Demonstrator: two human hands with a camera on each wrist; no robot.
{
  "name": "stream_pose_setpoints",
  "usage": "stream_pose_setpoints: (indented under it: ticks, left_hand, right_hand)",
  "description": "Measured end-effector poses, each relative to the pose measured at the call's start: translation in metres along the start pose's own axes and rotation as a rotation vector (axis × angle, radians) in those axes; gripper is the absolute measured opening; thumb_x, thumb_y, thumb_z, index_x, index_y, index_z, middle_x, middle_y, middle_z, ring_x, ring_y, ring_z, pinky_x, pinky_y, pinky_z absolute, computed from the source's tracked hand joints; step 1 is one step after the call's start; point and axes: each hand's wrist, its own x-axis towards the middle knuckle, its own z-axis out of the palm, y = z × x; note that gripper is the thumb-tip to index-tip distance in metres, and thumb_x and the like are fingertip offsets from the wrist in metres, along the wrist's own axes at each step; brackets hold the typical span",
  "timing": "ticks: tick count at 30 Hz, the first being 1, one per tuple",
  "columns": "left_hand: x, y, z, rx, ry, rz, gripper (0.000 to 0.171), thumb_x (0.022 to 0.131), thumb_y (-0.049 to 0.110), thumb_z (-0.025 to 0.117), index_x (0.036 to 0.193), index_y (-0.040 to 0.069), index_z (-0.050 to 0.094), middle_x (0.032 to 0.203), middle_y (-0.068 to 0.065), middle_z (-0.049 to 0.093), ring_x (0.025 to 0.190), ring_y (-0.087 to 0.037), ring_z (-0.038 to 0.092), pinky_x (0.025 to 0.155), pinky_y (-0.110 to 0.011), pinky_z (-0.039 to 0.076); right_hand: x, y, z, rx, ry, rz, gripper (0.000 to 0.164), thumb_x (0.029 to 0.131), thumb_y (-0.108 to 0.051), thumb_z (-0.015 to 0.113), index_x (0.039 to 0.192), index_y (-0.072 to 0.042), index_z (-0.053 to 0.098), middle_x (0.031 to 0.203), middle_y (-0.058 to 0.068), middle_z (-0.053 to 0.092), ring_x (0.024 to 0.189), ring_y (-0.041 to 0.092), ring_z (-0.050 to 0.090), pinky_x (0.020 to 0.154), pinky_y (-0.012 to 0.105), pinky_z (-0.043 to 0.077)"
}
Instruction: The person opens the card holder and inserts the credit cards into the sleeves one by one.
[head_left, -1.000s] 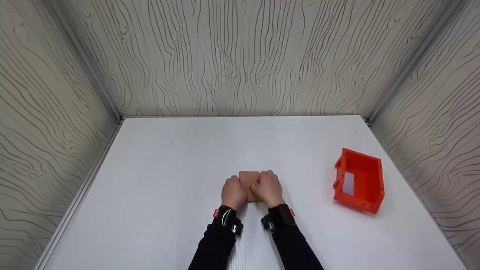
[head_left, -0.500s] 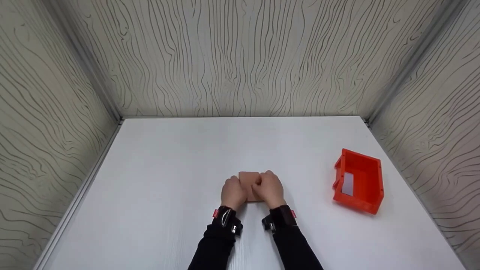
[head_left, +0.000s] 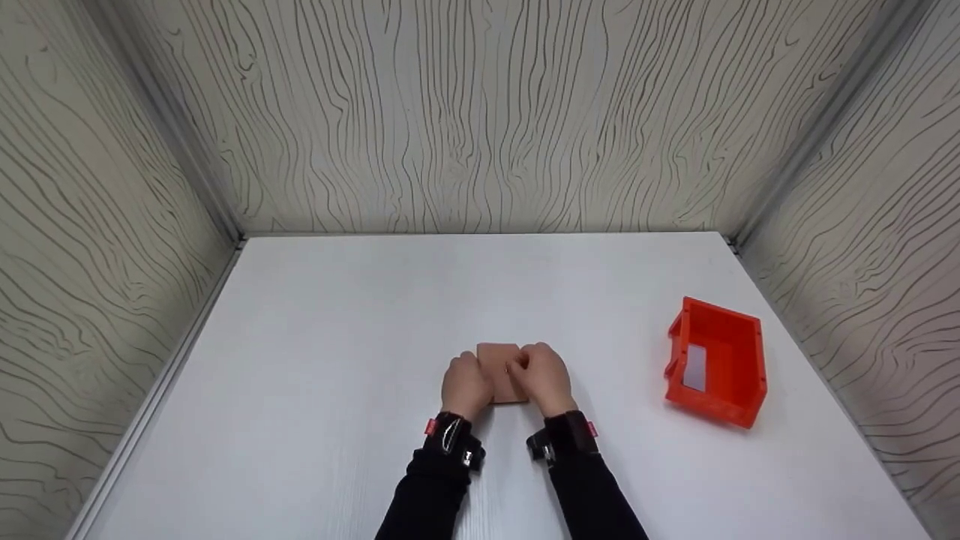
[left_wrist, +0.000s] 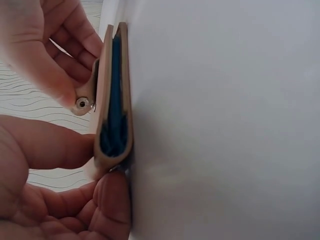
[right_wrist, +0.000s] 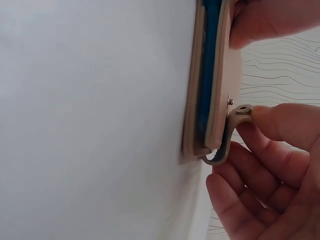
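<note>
A tan leather wallet (head_left: 496,361) lies folded on the white tabletop, between the two hands. Blue lining (left_wrist: 115,100) shows inside its fold. My left hand (head_left: 466,385) grips the folded spine, thumb on top and fingers beneath. At the opposite edge, my right hand (head_left: 546,377) pinches the end of the wallet's closing strap (right_wrist: 231,131). The strap carries a metal snap socket (right_wrist: 243,108) and curves up, apart from the small metal stud (right_wrist: 230,101) on the wallet's upper face. What the wallet holds cannot be made out.
An open red plastic bin (head_left: 720,367) with a pale label stands to the right on the white table (head_left: 337,322). Wood-patterned panels (head_left: 480,112) enclose the table at the back and both sides.
My right hand has shifted slightly right, its thumb drawing back from the middle of the wallet. My left hand and the wallet stay almost in place.
</note>
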Motion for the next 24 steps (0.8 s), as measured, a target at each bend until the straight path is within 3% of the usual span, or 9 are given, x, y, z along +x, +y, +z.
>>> stream_pose_setpoints:
  ticks: [5,10,16,24]
  left_hand:
    - [-0.001,-0.001,0.001,-0.001,0.01,0.011,0.011,0.083,0.002,0.061,0.088,-0.008,0.06,0.082,-0.024,0.061,0.079,-0.043,0.063,0.072,-0.052,0.05]
    - [0.0,-0.001,0.003,0.001,-0.003,-0.01,0.01,0.084,0.001,0.061,0.088,-0.007,0.06,0.081,-0.022,0.061,0.08,-0.041,0.063,0.072,-0.051,0.05]
    - [0.0,-0.001,0.003,0.011,-0.017,-0.034,0.008,0.084,0.001,0.061,0.088,-0.006,0.061,0.081,-0.02,0.061,0.08,-0.038,0.063,0.072,-0.049,0.051]
    - [-0.001,0.0,0.003,0.017,-0.002,-0.019,0.007,0.084,0.001,0.061,0.087,-0.006,0.06,0.081,-0.02,0.06,0.078,-0.038,0.063,0.071,-0.049,0.051]
  right_hand:
    - [0.0,0.002,-0.004,0.041,-0.011,0.013,0.011,0.087,-0.013,0.072,0.089,-0.002,0.07,0.085,0.008,0.063,0.082,0.026,0.06,0.077,0.042,0.049]
    - [0.0,0.006,-0.008,0.068,0.028,-0.022,0.014,0.088,-0.01,0.07,0.101,-0.003,0.071,0.083,0.006,0.061,0.077,0.023,0.057,0.072,0.04,0.047]
    - [0.002,0.016,-0.013,0.05,0.076,-0.05,0.011,0.09,-0.006,0.068,0.1,-0.006,0.073,0.08,0.003,0.058,0.074,0.02,0.053,0.068,0.037,0.045]
    - [0.004,0.028,-0.022,0.054,0.046,0.006,0.01,0.09,-0.008,0.069,0.099,-0.006,0.073,0.082,0.005,0.06,0.077,0.021,0.055,0.071,0.039,0.045]
